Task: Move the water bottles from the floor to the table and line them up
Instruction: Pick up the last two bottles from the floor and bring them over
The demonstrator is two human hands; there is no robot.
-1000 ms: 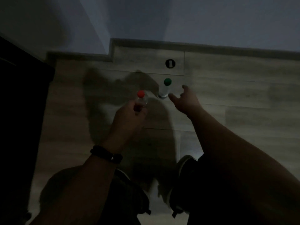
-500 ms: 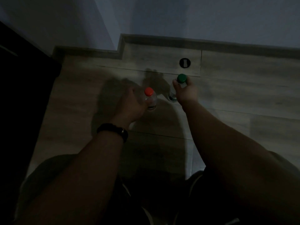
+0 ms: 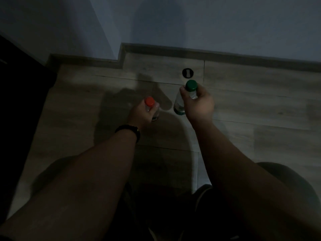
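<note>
Low by the wall edge of the floor [image 3: 260,105], the right hand [image 3: 198,105] grips the green-capped bottle [image 3: 178,105] and the left hand [image 3: 140,113] the red-capped bottle [image 3: 155,113], both just under the caps, so either bottle might swing, slip and fall.

**Materials and finishes**

The floor [image 3: 260,101] is seen as matt, wood-grain planking. The green-capped bottle [image 3: 178,103] and the red-capped bottle [image 3: 155,113] are shown in clear, glossy plastic — the green cap [image 3: 191,85] and red cap [image 3: 150,101] in smooth, opaque plastic. The wall [image 3: 225,23] is finished matt.
</note>
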